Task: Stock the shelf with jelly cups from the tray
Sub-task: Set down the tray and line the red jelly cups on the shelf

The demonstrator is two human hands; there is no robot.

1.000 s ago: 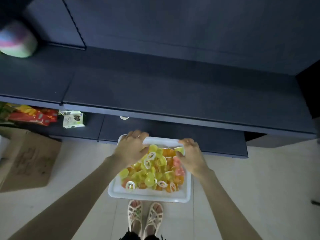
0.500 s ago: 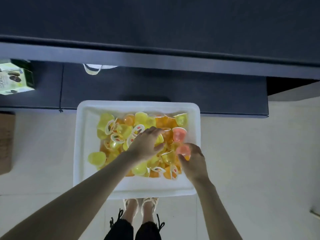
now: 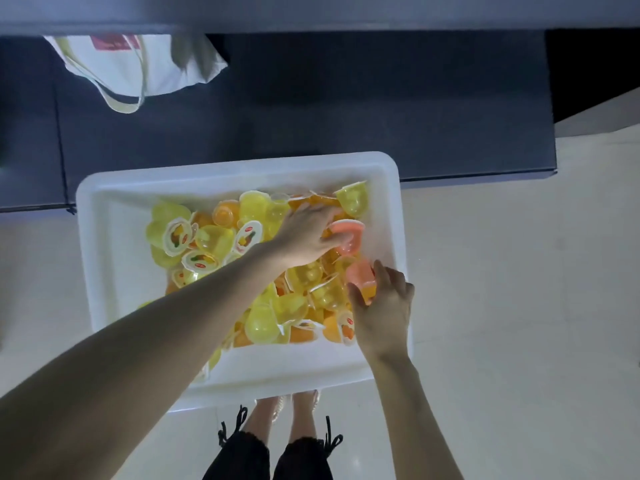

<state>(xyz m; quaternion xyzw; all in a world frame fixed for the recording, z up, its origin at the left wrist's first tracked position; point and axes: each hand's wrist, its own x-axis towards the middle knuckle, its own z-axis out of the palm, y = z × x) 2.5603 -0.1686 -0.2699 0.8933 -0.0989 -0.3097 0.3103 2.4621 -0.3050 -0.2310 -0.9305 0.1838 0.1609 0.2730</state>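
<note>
Head view shows the white tray (image 3: 114, 271) on the floor, full of jelly cups (image 3: 214, 239), with the dark shelf (image 3: 381, 116) just beyond its far edge. The left hand (image 3: 304, 237) crosses to the far right corner and its fingers (image 3: 325, 216) curl around a pink cup (image 3: 348, 237). The right hand (image 3: 384, 313), nearer to the person, pinches a second pink cup (image 3: 360, 277) between thumb and fingers. Both hands are loaded, so I judge the next move goes up and far, toward the shelf.

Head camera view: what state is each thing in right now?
Left hand, pinching a pink jelly cup.
Right hand, gripping a second pink cup.
Tray, heaped with jelly cups, mostly yellow and orange.
Low shelf, no jelly cups visible on it.
Tote bag, slumped on that shelf.
</note>
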